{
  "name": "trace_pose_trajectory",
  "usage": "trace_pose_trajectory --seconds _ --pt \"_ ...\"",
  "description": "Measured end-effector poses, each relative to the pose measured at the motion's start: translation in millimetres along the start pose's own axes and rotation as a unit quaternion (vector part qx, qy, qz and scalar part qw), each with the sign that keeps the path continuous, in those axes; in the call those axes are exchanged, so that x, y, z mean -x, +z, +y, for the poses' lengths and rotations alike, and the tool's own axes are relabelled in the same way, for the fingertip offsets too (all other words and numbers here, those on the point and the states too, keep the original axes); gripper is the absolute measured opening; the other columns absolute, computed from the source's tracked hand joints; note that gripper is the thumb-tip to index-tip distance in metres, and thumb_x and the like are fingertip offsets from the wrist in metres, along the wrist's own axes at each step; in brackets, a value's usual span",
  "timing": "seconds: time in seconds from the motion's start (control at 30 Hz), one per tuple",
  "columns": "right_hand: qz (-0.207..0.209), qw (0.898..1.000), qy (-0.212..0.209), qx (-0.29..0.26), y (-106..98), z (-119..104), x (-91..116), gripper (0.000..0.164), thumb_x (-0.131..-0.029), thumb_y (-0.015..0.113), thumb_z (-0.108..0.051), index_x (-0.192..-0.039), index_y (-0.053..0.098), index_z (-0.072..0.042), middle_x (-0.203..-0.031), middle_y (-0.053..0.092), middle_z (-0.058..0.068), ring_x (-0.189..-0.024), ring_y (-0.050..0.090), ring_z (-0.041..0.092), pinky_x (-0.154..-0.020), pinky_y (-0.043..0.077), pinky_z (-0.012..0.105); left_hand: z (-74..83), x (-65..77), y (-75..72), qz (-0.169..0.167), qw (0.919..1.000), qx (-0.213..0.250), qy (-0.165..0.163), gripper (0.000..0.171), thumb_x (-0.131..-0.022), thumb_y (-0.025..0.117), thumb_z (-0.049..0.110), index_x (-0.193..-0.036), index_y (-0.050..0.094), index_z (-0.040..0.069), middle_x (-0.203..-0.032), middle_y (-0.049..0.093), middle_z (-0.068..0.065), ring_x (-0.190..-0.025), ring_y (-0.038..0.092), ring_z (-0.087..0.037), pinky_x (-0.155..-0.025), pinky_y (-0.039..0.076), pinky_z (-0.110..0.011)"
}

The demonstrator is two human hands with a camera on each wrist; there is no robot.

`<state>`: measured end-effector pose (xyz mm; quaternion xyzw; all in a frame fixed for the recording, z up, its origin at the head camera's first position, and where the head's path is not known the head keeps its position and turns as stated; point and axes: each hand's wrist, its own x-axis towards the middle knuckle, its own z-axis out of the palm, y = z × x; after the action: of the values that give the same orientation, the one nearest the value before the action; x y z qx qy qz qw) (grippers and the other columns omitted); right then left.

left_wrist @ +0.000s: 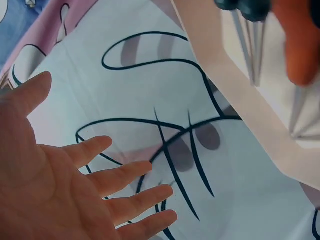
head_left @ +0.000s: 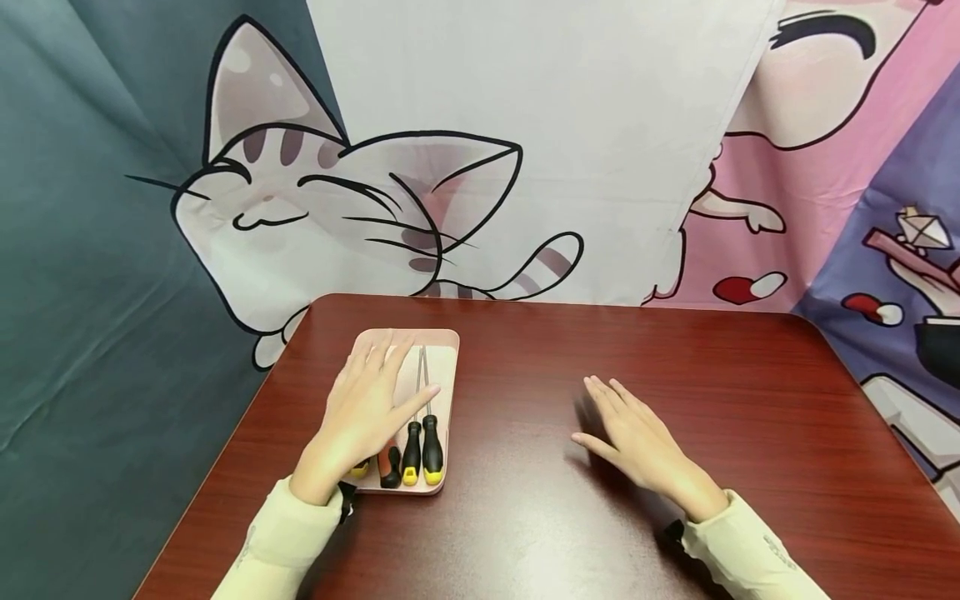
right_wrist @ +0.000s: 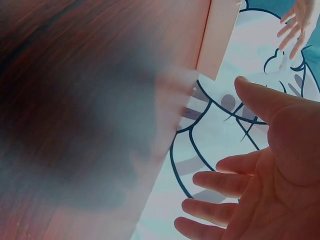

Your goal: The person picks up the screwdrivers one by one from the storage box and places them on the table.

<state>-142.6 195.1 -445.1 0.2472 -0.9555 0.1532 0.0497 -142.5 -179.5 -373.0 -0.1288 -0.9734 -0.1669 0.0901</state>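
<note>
My left hand (head_left: 363, 408) hovers over a pale pink tray (head_left: 452, 367), its fingers straight and spread, holding nothing. Inside the tray lie two long screwdrivers (head_left: 432, 450) with black and yellow handles, side by side with their shafts pointing away from me. An orange and black handle (head_left: 389, 464) lies left of them, and another yellow-tipped one shows partly under my wrist. In the left wrist view, the tray's edge and an orange handle (left_wrist: 300, 45) appear at the upper right, apart from the fingers. My right hand (head_left: 637, 437) is over the table on the right, fingers straight and empty.
The tray stands on the left part of a glossy reddish-brown table (head_left: 525, 500) with rounded far corners. Behind the table's far edge hangs a cloth backdrop (head_left: 600, 125) printed with a cartoon cat. Dark blue-green cloth (head_left: 90, 250) hangs on the left.
</note>
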Motion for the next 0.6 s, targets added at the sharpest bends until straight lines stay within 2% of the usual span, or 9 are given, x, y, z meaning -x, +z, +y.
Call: trace_pose_trajectory --seconds 0.13,0.3,0.6 --pt "0.0 1.0 0.002 0.006 -0.4 1.0 0.9 0.081 -0.094 0.067 -0.043 -0.15 0.037 0.006 -0.154 0.038 0.022 -0.14 0.033 0.044 -0.114 0.027 0.055 -10.6 2.0 -3.5 0.006 1.0 0.0 -0.007 0.082 -0.093 0.053 0.066 -0.155 0.036 0.015 -0.158 0.03 -0.019 -0.145 0.023 -0.041 -0.113 0.018 -0.067" --pt "0.0 1.0 0.002 0.007 -1.0 0.6 -0.1 0.08 -0.095 0.066 -0.044 -0.15 0.037 0.006 -0.154 0.038 0.022 -0.141 0.033 0.044 -0.115 0.027 0.055 -23.5 4.9 -10.6 -0.003 0.9995 0.003 -0.03 0.084 -0.093 0.052 0.066 -0.157 0.032 0.016 -0.16 0.026 -0.02 -0.143 0.023 -0.05 -0.113 0.017 -0.067" --pt "0.013 1.0 -0.004 -0.005 -1.2 -7.2 -5.7 0.078 -0.095 0.066 -0.044 -0.149 0.04 0.005 -0.152 0.042 0.02 -0.14 0.035 0.043 -0.111 0.031 0.058 -42.8 13.7 -26.7 -0.015 0.9969 -0.005 -0.076 0.085 -0.095 0.047 0.067 -0.16 0.024 0.016 -0.161 0.021 -0.023 -0.142 0.023 -0.052 -0.108 0.022 -0.071"
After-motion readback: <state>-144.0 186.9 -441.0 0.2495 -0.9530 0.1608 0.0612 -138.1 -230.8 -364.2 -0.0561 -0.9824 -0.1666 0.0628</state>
